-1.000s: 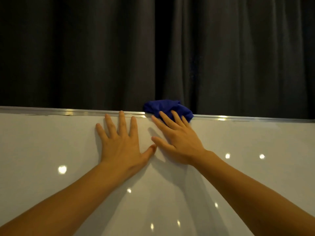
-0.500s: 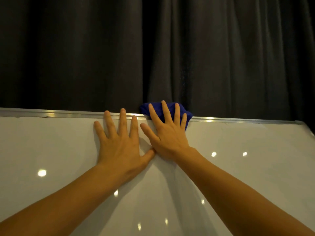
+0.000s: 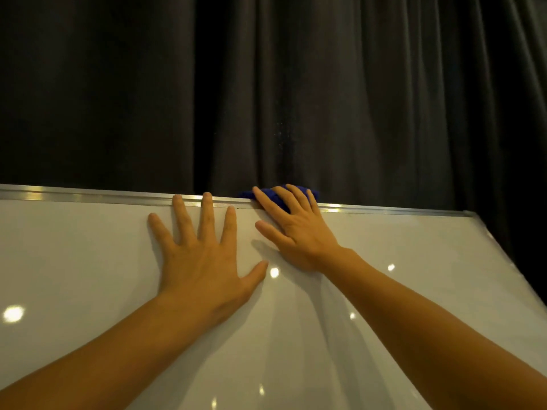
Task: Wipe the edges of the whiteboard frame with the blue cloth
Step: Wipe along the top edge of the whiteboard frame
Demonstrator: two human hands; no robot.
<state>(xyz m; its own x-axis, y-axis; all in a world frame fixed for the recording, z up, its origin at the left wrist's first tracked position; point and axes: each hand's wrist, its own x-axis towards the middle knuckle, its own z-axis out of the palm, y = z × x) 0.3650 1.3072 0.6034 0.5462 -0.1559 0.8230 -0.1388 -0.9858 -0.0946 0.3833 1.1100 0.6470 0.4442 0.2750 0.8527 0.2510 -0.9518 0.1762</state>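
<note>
to wipe well, press the blue cloth firmly onto the top rail of the whiteboard frame and slide it along in one long, even pass. the cloth sits bunched on that rail under the straight fingers of the right hand, pressed rather than clutched. the left hand lies flat and spread on the whiteboard just beside it, fingertips touching the rail, holding nothing.

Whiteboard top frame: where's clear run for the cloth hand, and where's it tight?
Free: top frame from the blue cloth out to the right corner, and the stretch left of the left hand. Tight: between the hands, where left fingertips overlap the frame close beside the right hand pressing the cloth.
</note>
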